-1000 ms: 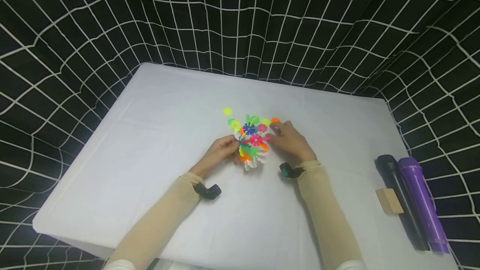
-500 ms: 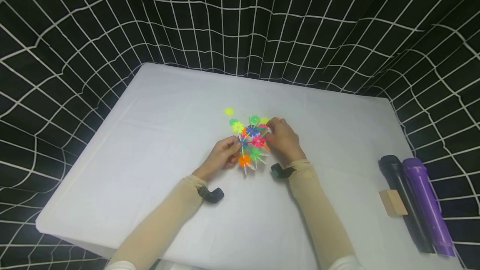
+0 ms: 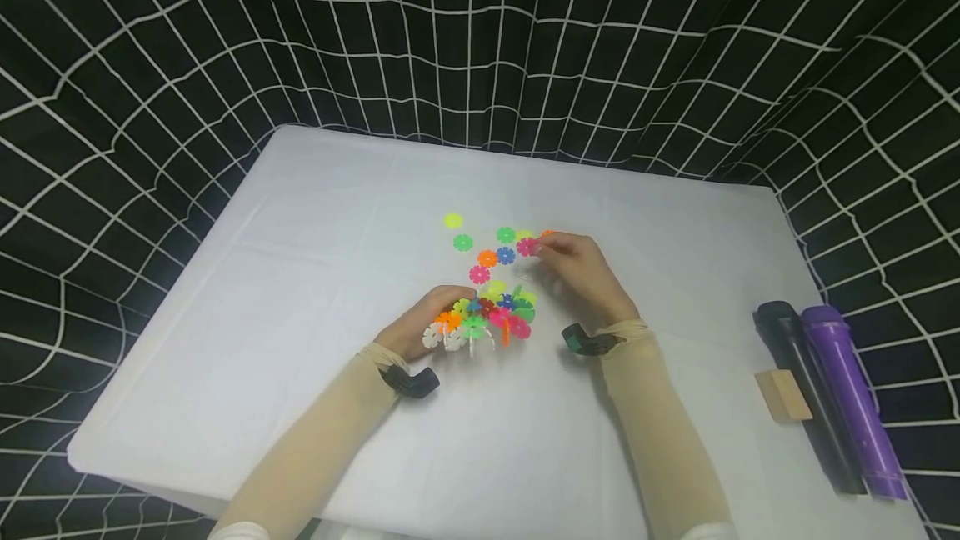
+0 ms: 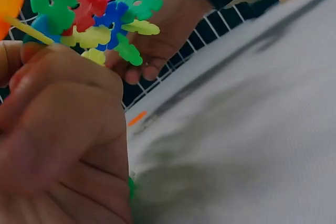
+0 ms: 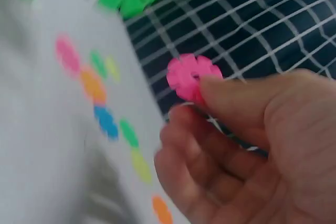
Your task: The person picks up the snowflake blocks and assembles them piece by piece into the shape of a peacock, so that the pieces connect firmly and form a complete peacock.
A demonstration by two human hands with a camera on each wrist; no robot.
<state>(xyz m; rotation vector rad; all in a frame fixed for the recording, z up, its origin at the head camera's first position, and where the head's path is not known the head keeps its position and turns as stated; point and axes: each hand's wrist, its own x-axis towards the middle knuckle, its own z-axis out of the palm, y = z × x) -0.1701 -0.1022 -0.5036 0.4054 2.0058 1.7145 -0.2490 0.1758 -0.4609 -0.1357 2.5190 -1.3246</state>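
Disc cluster between the hands

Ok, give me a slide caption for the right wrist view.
Right hand pinching a pink notched disc, with loose coloured discs lying on the white tabletop.

Wooden block lies by black tube — perhaps touching.

The left arm points to one o'clock, left hand gripping; the right arm to eleven, right hand pinching.
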